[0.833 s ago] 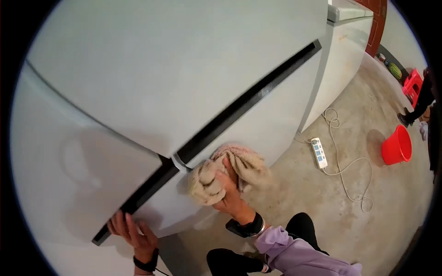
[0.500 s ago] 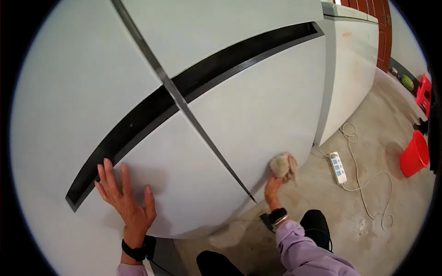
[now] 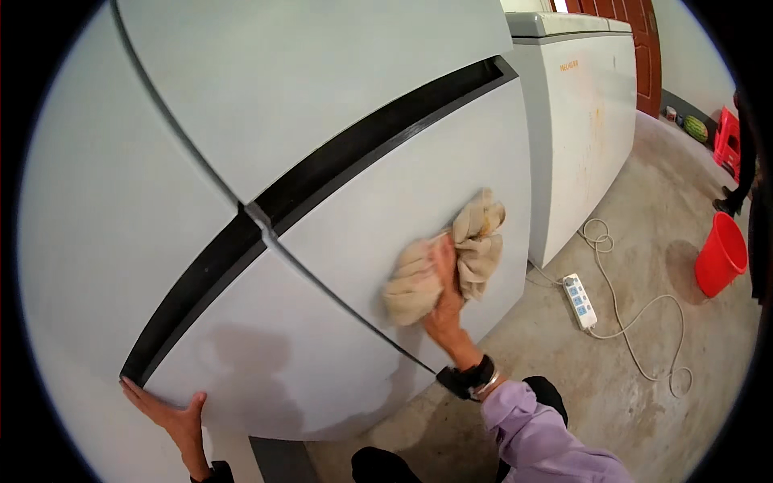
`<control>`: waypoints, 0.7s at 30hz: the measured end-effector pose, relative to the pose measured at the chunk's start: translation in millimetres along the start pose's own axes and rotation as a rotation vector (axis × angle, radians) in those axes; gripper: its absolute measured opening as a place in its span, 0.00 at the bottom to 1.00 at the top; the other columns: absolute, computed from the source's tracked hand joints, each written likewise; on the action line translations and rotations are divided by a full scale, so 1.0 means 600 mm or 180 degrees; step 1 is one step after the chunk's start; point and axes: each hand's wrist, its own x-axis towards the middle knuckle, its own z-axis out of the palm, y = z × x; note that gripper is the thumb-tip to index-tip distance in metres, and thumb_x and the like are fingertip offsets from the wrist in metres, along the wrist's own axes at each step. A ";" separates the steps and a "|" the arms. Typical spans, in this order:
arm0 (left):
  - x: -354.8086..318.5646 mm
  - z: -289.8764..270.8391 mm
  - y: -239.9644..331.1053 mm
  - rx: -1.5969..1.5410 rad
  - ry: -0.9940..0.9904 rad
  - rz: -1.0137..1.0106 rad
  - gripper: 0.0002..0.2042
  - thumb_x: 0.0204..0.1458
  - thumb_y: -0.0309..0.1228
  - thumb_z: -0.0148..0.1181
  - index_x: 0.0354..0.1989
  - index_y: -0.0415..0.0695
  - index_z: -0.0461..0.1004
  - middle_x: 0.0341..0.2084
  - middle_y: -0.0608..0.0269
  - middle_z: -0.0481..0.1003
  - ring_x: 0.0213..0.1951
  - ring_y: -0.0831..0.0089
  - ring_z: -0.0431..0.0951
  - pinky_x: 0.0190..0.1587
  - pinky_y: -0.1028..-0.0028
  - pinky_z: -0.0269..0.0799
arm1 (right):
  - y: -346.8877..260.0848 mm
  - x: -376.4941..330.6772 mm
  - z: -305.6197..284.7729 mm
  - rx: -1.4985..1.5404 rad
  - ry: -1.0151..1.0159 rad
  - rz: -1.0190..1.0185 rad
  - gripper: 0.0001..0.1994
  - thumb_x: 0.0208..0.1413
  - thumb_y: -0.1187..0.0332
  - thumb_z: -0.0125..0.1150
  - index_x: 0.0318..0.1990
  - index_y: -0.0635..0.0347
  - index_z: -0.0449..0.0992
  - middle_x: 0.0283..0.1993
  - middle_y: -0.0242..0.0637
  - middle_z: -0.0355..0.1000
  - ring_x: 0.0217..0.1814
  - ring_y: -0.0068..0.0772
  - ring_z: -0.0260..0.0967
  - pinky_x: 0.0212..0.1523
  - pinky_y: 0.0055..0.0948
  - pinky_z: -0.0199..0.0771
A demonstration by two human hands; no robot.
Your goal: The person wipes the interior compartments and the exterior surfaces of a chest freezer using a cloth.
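Fingers of the right hand [image 3: 444, 294] press flat on a beige rag [image 3: 447, 258], pinning it against the pale fridge [image 3: 338, 145] rather than closing round it; most of each finger is sunk in the folds, so whether any cloth is pinched I cannot tell. Bunched cloth spreads to both sides of the fingers and above them, lying on the lower right door panel just below the black handle strip [image 3: 362, 149] and beside the seam between the doors. Down at the fridge's lower left corner the left hand [image 3: 173, 414] lies open, fingers spread flat on the panel, its wrist cut off by the picture's edge. Below the rag a dark watch [image 3: 467, 378] and a lilac sleeve [image 3: 539, 431] show, the arm running out of view. Half a second ago the rag sat low by the fridge's bottom edge; now it is higher up the panel, and the left hand has slid down toward the corner. Right of the fridge stands a white chest freezer [image 3: 576, 121], its far end hard to make out. On the concrete floor past the fridge lie a power strip [image 3: 580, 299] with looping cord and, farther right, a red bucket [image 3: 721, 253].
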 end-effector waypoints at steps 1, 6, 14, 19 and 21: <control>0.003 -0.004 0.005 -0.0045 -0.0143 -0.0083 0.64 0.26 0.67 0.65 0.68 0.43 0.38 0.66 0.44 0.38 0.67 0.46 0.40 0.64 0.48 0.45 | 0.039 0.006 -0.012 -0.0202 -0.0029 -0.0053 0.28 0.57 0.71 0.47 0.66 0.58 0.51 0.70 0.46 0.45 0.73 0.46 0.40 0.69 0.40 0.39; 0.013 0.011 -0.003 -0.0095 -0.0327 0.0235 0.63 0.29 0.68 0.63 0.68 0.42 0.35 0.66 0.43 0.35 0.67 0.45 0.37 0.64 0.46 0.40 | 0.343 -0.027 -0.069 -0.0573 0.1647 0.1640 0.26 0.57 0.70 0.48 0.64 0.58 0.54 0.69 0.46 0.47 0.71 0.47 0.43 0.68 0.41 0.41; 0.006 0.007 -0.009 -0.0367 -0.0260 0.0212 0.64 0.29 0.71 0.60 0.67 0.40 0.33 0.65 0.41 0.33 0.66 0.45 0.36 0.64 0.46 0.39 | 0.254 0.056 -0.043 0.0261 0.2110 0.1698 0.24 0.56 0.69 0.48 0.62 0.57 0.58 0.67 0.46 0.51 0.69 0.47 0.46 0.66 0.42 0.46; 0.009 -0.010 0.002 -0.0369 -0.0361 0.0105 0.65 0.29 0.71 0.61 0.67 0.40 0.33 0.65 0.41 0.32 0.66 0.45 0.35 0.64 0.46 0.39 | -0.005 0.199 -0.024 -0.0160 0.0716 -0.0719 0.23 0.56 0.68 0.49 0.60 0.57 0.60 0.66 0.46 0.53 0.68 0.48 0.49 0.65 0.43 0.48; 0.010 -0.004 0.002 -0.0359 -0.0453 0.0218 0.64 0.29 0.68 0.63 0.67 0.40 0.34 0.65 0.42 0.32 0.66 0.46 0.35 0.64 0.46 0.39 | -0.005 0.249 -0.045 -0.0336 0.0616 -0.1118 0.22 0.56 0.68 0.49 0.59 0.56 0.61 0.65 0.46 0.54 0.68 0.48 0.50 0.64 0.43 0.49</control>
